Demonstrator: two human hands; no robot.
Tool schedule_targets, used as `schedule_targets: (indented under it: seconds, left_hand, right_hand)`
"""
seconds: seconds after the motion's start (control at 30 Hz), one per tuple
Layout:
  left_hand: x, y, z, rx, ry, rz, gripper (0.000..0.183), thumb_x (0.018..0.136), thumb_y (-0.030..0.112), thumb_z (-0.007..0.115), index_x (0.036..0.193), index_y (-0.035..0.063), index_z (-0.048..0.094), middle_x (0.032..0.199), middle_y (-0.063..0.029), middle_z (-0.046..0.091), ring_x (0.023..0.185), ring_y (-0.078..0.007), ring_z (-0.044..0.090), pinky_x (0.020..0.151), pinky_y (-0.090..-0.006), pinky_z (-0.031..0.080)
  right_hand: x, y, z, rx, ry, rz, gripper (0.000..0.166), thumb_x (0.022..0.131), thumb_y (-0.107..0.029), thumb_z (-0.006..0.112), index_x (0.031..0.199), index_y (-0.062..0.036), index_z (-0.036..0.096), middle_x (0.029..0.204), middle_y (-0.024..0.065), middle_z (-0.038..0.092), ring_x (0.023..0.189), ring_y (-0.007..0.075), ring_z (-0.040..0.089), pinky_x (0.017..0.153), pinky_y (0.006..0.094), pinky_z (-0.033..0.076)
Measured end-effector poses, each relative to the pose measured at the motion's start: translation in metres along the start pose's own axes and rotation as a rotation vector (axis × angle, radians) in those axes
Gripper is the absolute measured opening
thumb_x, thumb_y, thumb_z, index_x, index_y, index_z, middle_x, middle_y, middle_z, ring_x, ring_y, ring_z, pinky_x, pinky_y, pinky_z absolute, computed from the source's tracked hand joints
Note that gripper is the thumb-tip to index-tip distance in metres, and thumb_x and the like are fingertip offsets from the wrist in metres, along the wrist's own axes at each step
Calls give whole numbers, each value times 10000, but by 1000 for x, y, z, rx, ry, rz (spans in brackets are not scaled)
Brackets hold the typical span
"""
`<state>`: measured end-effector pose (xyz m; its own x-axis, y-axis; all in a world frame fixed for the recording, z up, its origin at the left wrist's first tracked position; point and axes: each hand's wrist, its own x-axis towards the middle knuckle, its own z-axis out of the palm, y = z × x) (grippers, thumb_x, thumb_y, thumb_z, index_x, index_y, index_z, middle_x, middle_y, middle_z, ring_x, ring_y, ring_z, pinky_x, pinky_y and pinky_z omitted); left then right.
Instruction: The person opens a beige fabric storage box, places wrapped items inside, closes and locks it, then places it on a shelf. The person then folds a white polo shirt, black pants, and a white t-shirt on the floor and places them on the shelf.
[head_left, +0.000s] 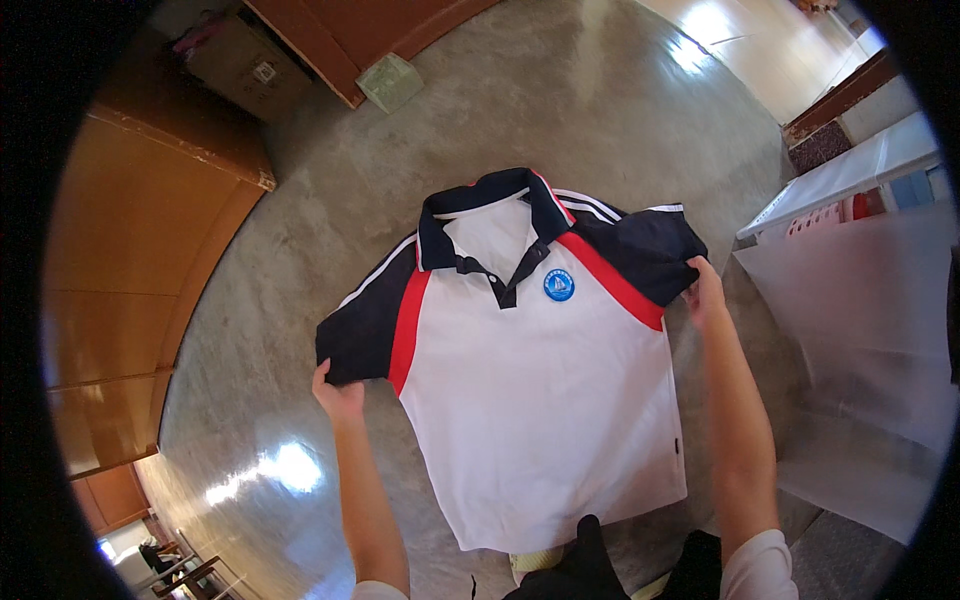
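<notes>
A white short-sleeved polo shirt hangs spread out before me, its front facing up towards me. It has a dark collar, dark sleeves with white stripes, red bands at the shoulders and a round blue badge with a sailboat on the chest. My left hand grips the hem of the sleeve on the left. The sleeve on the right is pinched in my right hand. Both arms reach forward, holding the shirt stretched between them. The lower hem lies over part of my shoes and dark trousers.
Grey polished floor extends around the shirt. Wooden cabinets stand at the left, with a cardboard box behind them. A pale green block sits by a wooden panel. To the right is a white shelf with a translucent sheet.
</notes>
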<state>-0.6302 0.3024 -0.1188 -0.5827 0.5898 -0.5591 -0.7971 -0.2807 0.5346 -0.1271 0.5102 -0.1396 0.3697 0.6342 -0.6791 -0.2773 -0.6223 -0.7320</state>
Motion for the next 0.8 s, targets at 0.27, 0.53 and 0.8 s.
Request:
schedule_targets:
  seconds: [0.27,0.53,0.8]
  left_hand:
    - [-42,-47,82,1225,-450,542,191,641,55,617,821,20,565,1108,-154,468,929,-259,498,820,-318,385]
    - [-51,-93,56,1595,-543,801,314,614,181,691,858,36,556,1195,-176,387,1054,-277,417,862,-333,336]
    - [-11,-80,14,1402,44,264,483,645,313,671,959,1,478,876,-109,519,794,-168,495,690,-278,400]
  right_hand:
    - [-85,-16,58,-469,-499,-892,559,605,-62,515,1150,-13,403,1104,115,482,997,192,458,841,274,347]
    - [-104,31,52,-930,-516,-1050,541,607,-238,675,1053,-67,421,1223,144,337,1100,299,351,873,356,320]
    - [-69,58,43,-811,-20,-457,671,624,-333,665,1152,-75,341,1130,145,387,1014,298,403,854,382,322]
